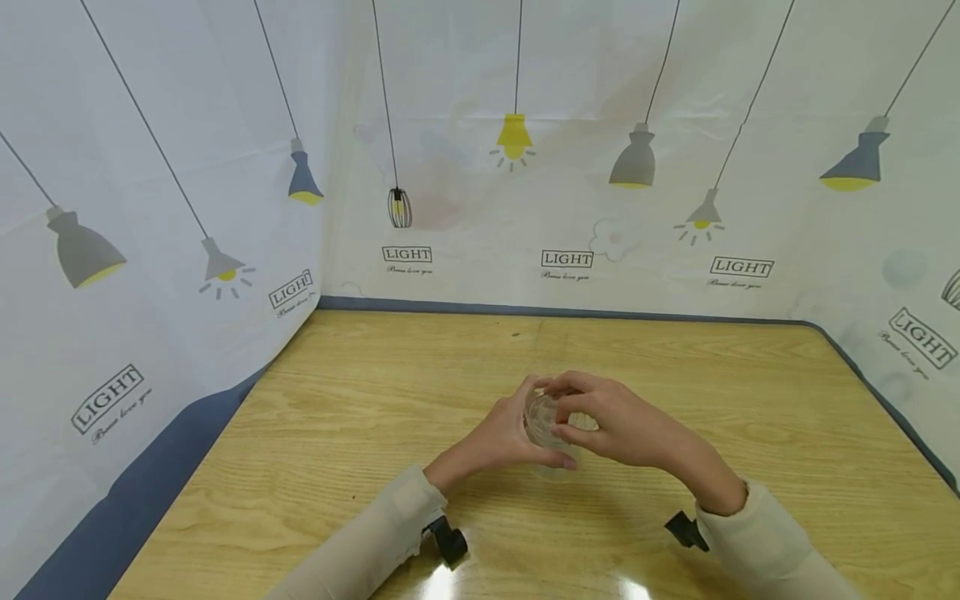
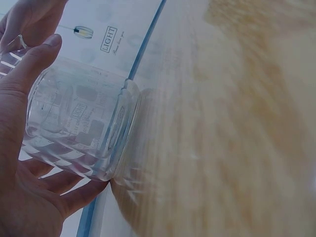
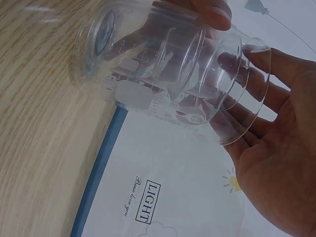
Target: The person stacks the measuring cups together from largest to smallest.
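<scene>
A clear glass beaker (image 3: 133, 94) with white printed markings stands upright on the wooden table. My left hand (image 1: 502, 433) holds it around the side, thumb toward me and fingers on the far side. Inside it sits a smaller clear beaker (image 3: 249, 108), partly nested, its rim above the larger one. My right hand (image 1: 622, 421) pinches the smaller beaker by its rim. In the left wrist view the large beaker (image 2: 79, 123) shows its thick base touching the table. Clear glass and reflections blur how deep the inner beaker reaches.
The wooden table (image 1: 300, 467) spreads around both hands. White curtains (image 1: 480, 167) printed with lamps close it off at the back and sides, with a dark blue band (image 1: 525, 311) along the edge. Black wrist mounts (image 1: 448, 542) hang at both sleeves.
</scene>
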Demonstrator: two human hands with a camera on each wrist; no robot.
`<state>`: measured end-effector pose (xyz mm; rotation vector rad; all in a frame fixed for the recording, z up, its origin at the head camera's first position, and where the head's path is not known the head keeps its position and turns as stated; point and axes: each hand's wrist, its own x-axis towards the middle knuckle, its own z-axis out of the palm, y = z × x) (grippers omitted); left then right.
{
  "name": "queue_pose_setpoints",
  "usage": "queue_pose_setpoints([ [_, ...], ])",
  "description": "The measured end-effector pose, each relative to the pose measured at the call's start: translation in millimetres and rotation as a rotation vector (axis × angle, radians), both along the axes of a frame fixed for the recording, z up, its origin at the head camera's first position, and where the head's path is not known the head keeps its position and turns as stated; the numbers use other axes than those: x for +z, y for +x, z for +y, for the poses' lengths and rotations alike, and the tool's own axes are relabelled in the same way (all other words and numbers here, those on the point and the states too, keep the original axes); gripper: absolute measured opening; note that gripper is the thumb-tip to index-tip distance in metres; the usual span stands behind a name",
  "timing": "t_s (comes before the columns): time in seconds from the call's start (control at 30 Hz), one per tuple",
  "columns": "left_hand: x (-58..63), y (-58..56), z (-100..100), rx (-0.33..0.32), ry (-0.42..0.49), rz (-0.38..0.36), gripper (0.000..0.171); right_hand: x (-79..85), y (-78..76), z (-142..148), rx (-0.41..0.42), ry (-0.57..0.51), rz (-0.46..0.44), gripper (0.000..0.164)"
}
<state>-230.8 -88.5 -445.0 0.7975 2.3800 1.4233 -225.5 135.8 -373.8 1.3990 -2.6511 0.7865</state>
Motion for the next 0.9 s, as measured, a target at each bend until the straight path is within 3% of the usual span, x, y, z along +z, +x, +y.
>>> queue_pose_setpoints([
  [0.9, -1.7, -1.2, 0.1, 0.0, 0.015, 0.006, 0.097, -0.8, 0.5, 0.6, -0.02, 0.035, 0.004, 0.01],
])
